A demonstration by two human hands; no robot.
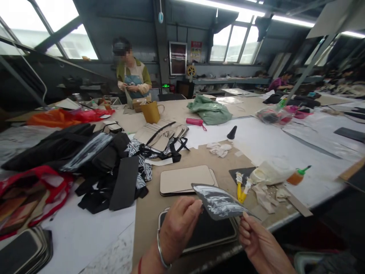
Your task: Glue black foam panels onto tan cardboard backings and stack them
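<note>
A thin dark panel, streaked with white paste, is held up and tilted above the table. My right hand pinches its lower right corner. Beside its left edge is my left hand, fingers curled together; whether they grip the panel is hard to make out. Below both hands lies a stack of black panels with beige borders. Just behind it sit beige rounded panels. Yellow-handled brushes with white on their heads rest on a dark piece to the right.
A glue bottle with a green nozzle and crumpled cloths lie at the right. Black straps and a dark board are on the left. A black cone stands farther back. Another person stands across the table.
</note>
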